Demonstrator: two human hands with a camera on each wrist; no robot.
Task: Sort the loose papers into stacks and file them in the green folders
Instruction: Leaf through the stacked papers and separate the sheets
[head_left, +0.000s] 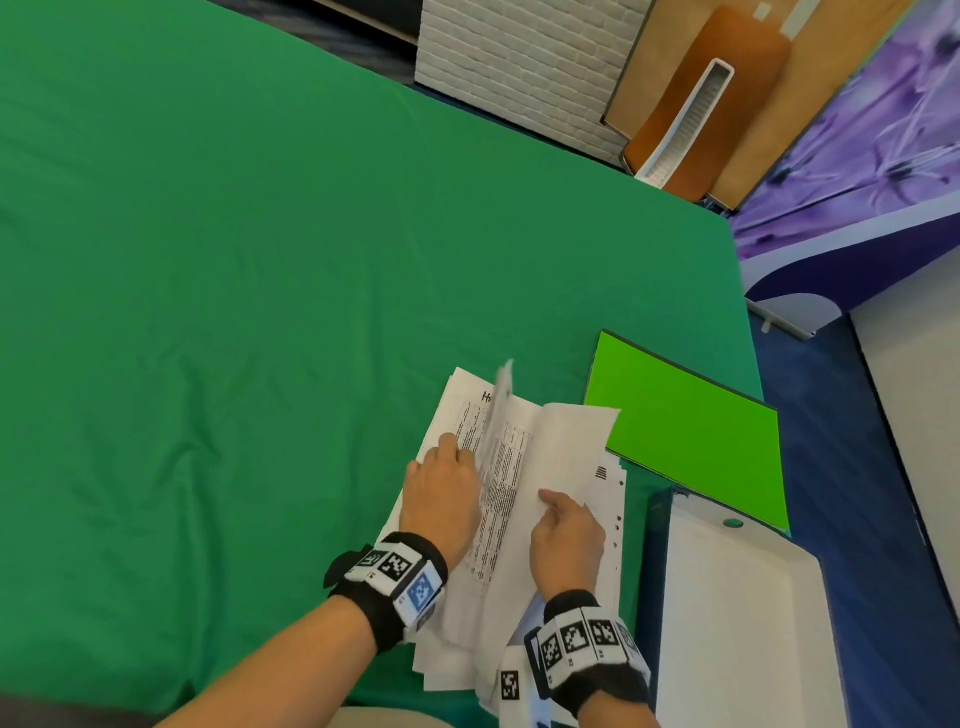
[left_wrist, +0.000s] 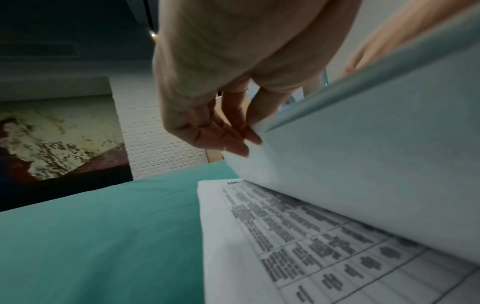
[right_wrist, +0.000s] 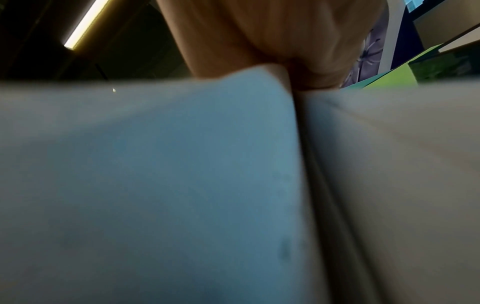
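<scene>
Papers (head_left: 524, 499) lie in a loose pile at the lower centre of the head view, under both hands. Left hand (head_left: 441, 499) sits on the pile's left half, its fingers (left_wrist: 233, 131) fairly straight and lifting the edge of one sheet (left_wrist: 363, 164) off a printed table page. Right hand (head_left: 569, 540) rests on the right half, fingers curled on a sheet; whether it pinches, I cannot tell. The pile's long axis runs from bottom centre toward the upper middle. A green folder (head_left: 691, 436) lies flat to the right, its near corner under the papers. Green cloth (head_left: 260, 312) covers the table; a white brick panel (head_left: 519, 57) stands at upper centre.
</scene>
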